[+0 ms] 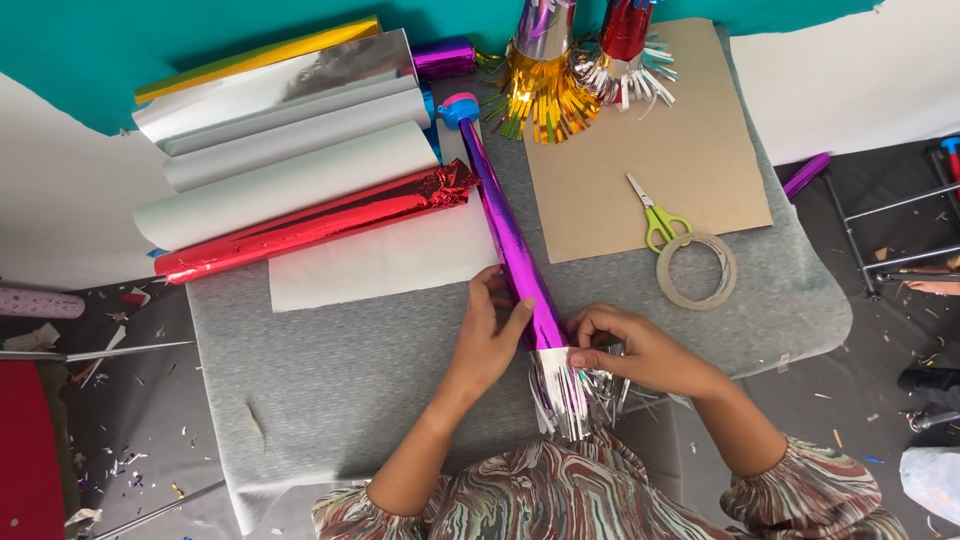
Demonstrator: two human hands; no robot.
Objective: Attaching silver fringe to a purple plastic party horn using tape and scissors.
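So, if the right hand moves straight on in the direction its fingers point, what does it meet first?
The right hand points leftward and already touches the purple foil tube at its silver fringe; beyond that, probably the left hand.

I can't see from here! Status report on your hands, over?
Both hands on purple foil horn: left hand grips the cone, right hand pinches silver fringe. Scissors and tape ring lie apart, right.

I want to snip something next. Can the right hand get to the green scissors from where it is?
Probably yes. The scissors lie in the open on the brown cardboard, just beyond the right hand, with nothing between them. But that hand is pinching the silver fringe of the purple foil horn, so it would have to let go.
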